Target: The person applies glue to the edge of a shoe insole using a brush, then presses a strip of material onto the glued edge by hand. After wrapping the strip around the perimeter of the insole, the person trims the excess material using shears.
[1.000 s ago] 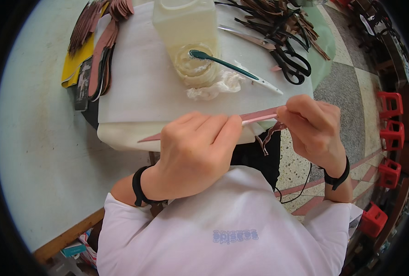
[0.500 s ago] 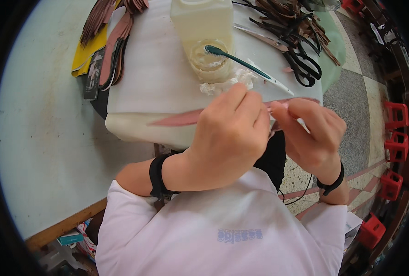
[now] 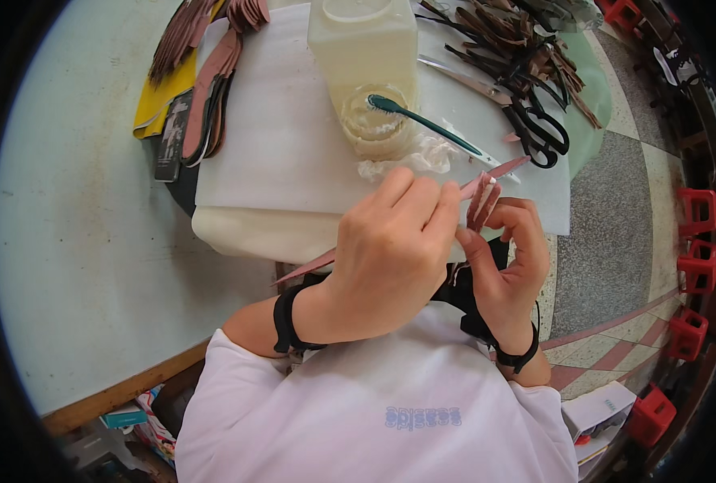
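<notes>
A long pink leather-like strip (image 3: 309,266) with pointed ends runs behind the fingers of my left hand (image 3: 392,258), which are closed on it. One end sticks out lower left, the other upper right near the scissors. Between the thumb and fingers of my right hand (image 3: 509,278) is a narrow, folded brownish-pink strip (image 3: 483,203) with a pale edge, standing up close beside the long strip; whether they are joined I cannot tell. Beyond my hands a green-and-white toothbrush (image 3: 438,129) lies with its head across a tub of pale paste (image 3: 366,143).
A translucent jug (image 3: 362,52) stands behind the tub, crumpled white tissue (image 3: 422,157) beside it. Black-handled scissors (image 3: 535,133) and a heap of brown strips (image 3: 507,40) lie right. Stacked pink strips (image 3: 213,72) and a phone (image 3: 170,141) are left. Red stools (image 3: 698,211) stand on the floor.
My right hand has moved left and turned, lifting the folded strip into view. The long strip has tilted, its left end lower and its right end higher.
</notes>
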The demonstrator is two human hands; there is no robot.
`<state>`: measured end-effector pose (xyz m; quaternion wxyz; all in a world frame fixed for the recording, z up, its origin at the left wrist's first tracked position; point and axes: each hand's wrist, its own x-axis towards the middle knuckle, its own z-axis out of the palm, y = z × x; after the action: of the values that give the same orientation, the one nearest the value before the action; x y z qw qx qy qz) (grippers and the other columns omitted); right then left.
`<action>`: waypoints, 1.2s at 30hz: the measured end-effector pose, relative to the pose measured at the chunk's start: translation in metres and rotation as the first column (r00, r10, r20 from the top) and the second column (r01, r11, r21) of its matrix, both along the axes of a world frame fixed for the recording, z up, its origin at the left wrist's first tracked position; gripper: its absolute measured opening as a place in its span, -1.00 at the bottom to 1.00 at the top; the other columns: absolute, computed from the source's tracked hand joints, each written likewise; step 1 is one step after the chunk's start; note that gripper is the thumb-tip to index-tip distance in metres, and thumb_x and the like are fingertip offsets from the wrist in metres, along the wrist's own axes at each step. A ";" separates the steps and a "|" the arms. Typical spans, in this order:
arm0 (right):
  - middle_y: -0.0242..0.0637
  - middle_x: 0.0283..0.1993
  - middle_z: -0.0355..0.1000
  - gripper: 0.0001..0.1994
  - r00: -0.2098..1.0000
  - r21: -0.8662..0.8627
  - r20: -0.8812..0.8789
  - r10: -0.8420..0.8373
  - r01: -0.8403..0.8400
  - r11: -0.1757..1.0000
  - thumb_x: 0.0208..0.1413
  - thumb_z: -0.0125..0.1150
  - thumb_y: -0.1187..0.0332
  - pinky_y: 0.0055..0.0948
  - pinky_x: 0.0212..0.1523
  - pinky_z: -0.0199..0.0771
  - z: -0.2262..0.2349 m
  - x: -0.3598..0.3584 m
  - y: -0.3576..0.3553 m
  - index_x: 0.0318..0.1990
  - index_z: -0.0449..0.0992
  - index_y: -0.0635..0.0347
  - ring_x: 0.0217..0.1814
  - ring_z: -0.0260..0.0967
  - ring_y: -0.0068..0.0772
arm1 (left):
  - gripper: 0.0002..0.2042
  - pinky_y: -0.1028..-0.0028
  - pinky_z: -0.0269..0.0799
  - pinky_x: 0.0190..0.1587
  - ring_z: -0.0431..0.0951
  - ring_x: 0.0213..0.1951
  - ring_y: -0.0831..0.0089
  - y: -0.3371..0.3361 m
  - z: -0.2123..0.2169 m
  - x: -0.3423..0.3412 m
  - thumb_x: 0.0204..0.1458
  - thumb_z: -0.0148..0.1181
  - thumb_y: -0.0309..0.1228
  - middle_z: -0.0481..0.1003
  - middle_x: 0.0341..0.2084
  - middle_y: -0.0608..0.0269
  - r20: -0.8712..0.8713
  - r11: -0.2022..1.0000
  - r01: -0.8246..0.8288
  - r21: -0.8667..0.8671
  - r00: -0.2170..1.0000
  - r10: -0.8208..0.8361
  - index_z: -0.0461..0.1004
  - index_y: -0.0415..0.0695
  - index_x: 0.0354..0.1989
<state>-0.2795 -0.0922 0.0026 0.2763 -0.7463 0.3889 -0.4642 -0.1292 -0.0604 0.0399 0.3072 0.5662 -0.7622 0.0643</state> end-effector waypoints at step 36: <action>-0.53 -0.64 0.23 -0.85 0.955 0.553 0.110 0.275 -0.289 0.781 0.06 0.19 0.45 -0.73 -0.63 0.02 0.039 -0.049 -0.053 -0.46 0.43 0.34 -0.62 0.07 -0.80 | -0.65 0.48 0.07 -0.67 0.20 -0.64 0.41 0.004 0.012 0.032 -0.53 0.09 -0.70 0.24 -0.66 0.24 0.210 0.955 0.280 -0.101 0.944 -0.254 0.48 -0.43 -0.39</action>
<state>-0.3282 -0.1455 0.0421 0.5548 -0.6755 0.3891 -0.2907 -0.0969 -0.0560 0.0518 0.2733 0.4272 -0.8526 0.1264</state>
